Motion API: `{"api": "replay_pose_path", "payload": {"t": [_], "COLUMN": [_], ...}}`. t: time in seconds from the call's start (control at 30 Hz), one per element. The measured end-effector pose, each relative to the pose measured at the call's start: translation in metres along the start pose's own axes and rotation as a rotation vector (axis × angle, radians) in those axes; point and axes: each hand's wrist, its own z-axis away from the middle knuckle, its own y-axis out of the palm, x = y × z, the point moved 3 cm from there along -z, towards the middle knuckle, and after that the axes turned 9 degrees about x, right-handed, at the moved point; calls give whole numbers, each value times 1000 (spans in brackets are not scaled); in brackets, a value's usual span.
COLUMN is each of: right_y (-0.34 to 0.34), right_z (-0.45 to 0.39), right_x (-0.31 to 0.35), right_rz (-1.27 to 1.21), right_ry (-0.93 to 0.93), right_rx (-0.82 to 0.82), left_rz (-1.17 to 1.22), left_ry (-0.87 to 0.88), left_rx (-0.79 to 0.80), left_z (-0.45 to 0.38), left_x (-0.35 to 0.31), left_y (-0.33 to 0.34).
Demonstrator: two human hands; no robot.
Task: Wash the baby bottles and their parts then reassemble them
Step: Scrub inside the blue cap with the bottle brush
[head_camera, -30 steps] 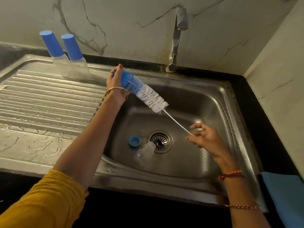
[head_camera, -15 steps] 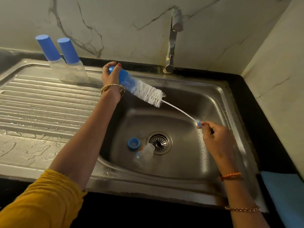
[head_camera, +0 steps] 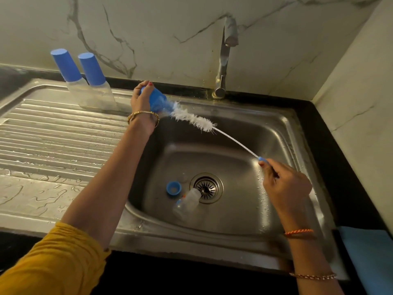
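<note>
Sink (head_camera: 293, 133): held a clear bottle (head_camera: 187, 204) on its side and a blue ring (head_camera: 173, 188) beside the drain.
Left hand (head_camera: 143, 103): gripped a blue cap (head_camera: 157, 101), brush (head_camera: 193, 119) head partly hidden inside.
Right hand (head_camera: 285, 184): pinched the brush handle.

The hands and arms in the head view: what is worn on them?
The left hand has a gold bangle at the wrist, red nail polish and a mustard-yellow sleeve on the upper arm. The right hand has an orange braided thread at the wrist and a thin gold bracelet further up the forearm.
</note>
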Motion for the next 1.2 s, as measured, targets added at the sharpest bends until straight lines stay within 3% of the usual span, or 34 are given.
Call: {"api": "replay_pose_path", "payload": {"t": [0.07, 0.2, 0.27, 0.37, 0.5, 0.57, 0.63, 0.77, 0.83, 0.9, 0.97, 1.03, 1.1, 1.13, 1.2], "right_y": [4, 23, 25, 22, 15, 10, 11, 22, 29, 31, 26, 16, 4, 0, 1], "right_z": [-1, 10, 12, 8, 4, 3, 1, 6, 11, 12, 10, 8, 8, 7, 6], "right_x": [-1, -1, 3, 7, 5, 8, 5, 1, 0, -1, 1, 2, 12, 17, 20], "right_rz": [-93, -749, -839, -872, -228, -139, -309, -1095, -1163, -1097, -943, -550, -144, -59, -132], "right_ry": [232, 750, 757, 573, 221, 193, 331, 957, 1025, 969, 740, 420, 226, 210, 350], "right_rx": [234, 953, 1045, 880, 424, 296, 389, 978, 1058, 966, 770, 508, 297, 250, 420], "left_rz": [129, 290, 253, 170, 25, -17, -8, 474, 587, 512, 367, 188, 32, -22, -24], "left_ry": [-7, 57, 56, 32, 21, 40, 42, -69, -74, -68, -64, -45, -1, 21, 34], "left_rx": [60, 171, 128, 37, -26, -28, 3, 238, 247, 198, 114, 7, -80, -94, -33], "left_z": [2, 3, 0, -4, -3, -3, -3, 5, 7, 6, 6, 8, 10, 12, 15], "left_x": [0, -1, -4, -8, -8, -5, -5, -10, -8, -9, -10, -8, -7, -7, -10], "left_y": [1, 5, 4, 3, 6, 6, 4, 10, 11, 8, 5, 4, 5, 5, 5]}}
